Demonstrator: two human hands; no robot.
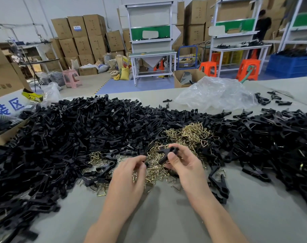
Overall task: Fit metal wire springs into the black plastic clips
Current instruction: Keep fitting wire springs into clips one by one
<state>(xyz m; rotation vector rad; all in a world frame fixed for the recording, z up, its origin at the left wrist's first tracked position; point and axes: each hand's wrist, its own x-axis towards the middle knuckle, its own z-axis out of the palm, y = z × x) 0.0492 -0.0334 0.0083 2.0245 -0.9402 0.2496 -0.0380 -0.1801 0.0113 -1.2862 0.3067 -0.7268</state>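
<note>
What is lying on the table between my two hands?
Head view: loose brass wire springs lie between the left hand and the right hand, which grips a black clip.

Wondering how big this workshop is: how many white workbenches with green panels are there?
3. One workbench stands centre background, a second to its right near a person, a third cut off at the right edge. Others may be hidden.

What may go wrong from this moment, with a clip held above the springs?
1. The springs lie tangled in a heap; lifting one may drag out others.
2. The right hand only pinches the clip; if dropped, it may get lost among the black clips all around.
</note>
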